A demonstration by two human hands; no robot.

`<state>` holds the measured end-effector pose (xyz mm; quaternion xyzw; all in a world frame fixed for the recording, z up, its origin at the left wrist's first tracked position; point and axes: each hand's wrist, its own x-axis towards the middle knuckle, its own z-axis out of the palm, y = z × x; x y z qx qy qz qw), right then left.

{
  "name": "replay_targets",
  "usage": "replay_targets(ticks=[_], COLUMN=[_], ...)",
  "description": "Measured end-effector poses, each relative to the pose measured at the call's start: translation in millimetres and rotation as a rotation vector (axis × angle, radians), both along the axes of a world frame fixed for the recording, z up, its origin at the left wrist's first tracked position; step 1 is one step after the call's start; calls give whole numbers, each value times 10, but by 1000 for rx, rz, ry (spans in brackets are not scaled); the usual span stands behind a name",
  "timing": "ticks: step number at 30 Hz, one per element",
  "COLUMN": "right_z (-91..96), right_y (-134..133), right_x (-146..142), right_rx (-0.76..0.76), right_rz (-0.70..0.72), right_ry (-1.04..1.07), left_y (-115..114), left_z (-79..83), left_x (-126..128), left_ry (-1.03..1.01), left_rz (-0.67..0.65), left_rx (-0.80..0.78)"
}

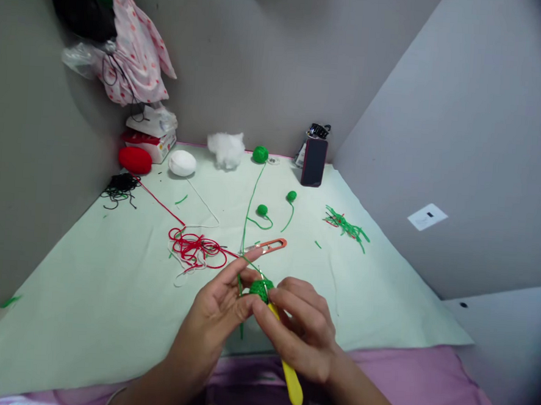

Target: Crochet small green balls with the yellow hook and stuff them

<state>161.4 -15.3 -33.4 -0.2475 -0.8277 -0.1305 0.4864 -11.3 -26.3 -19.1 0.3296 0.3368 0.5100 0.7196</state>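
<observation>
Crochet work is held at six o'clock, above the near edge of the desk (84, 313). The left hand (220, 309) pinches a green crochet piece (261, 289) between thumb and fingers, with the index finger stretched out. The right hand (303, 339) grips a crochet hook (291, 378) with a yellow handle, and its tip is at the green crochet piece. Just beyond, at twelve o'clock, lie orange snips (272, 246). At eleven o'clock is a red yarn tangle (197, 250). Farther, green scraps (346, 225) lie at two o'clock. At the far edge stand a phone (314, 161), a green yarn ball (260, 154), white stuffing (227, 148), a white ball (182, 163) and a red ball (135, 160).
</observation>
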Motion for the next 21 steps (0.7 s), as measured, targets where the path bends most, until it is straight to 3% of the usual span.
replay_targets(ticks=[3,7,14,18,21], right_z=[73,92,157,222,223], right_y=[-3,-1,-2,8,38], right_x=[31,52,69,126,160], right_rx=[-30,-256,-553,-674,-834], right_rz=[58,167,308,308,304], right_ry=[-45,155,403,431,565], left_y=[37,106,211,246,253], left_z=[8,0,-63,-71,-36], left_x=[-23,-96,-234,-300,-342], left_ry=[-168,-179,45,220,333], left_rz=[-115,-143,-184,-212,-222], left_rx=[-142,-98,111,182,226])
